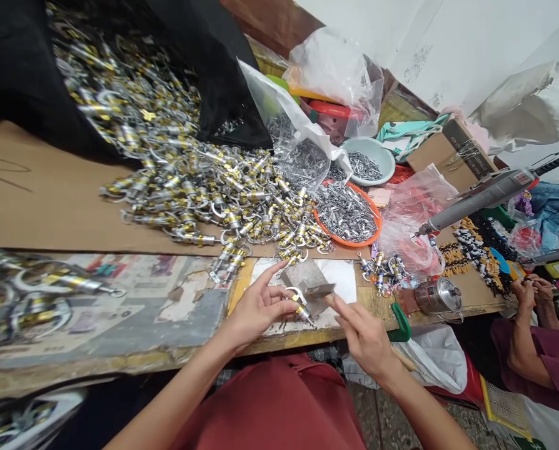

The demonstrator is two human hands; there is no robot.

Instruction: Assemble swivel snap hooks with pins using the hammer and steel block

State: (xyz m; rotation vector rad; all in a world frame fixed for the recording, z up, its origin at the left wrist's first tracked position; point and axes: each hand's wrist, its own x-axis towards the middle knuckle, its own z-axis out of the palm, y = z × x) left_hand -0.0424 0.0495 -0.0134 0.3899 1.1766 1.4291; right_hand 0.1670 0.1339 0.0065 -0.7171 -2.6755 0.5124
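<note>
Head view looks down on a cluttered bench (176, 350), with both hands meeting over a white sheet (342, 278) at its near edge. The left hand (256, 309) pinches a small lock (301, 307) between thumb and middle fingers, while its index finger stretches out free above, toward a grey metal block (302, 275). The lock rests low on the sheet, just below the block. Its long axis runs on a slant, with the shackle up and to the left by the thumb and the body pointing down and to the right.

The right hand (364, 334) comes in from the lower right with its fingers straight and spread loosely, and nothing shows in them. Its fingertips (332, 301) sit just right of the lock's body and just under a dark wedge (321, 290) jutting from the block. The lock therefore lies up and to the left of the right fingers, close but apart. The left hand is the nearer one, already on it.

Behind, a heap of locks (190, 181) spills from a black bag (17, 75) across cardboard (49, 200), next to an orange dish (376, 228) of small metal parts. At the far right another person's hands (533, 290) work, well apart.
</note>
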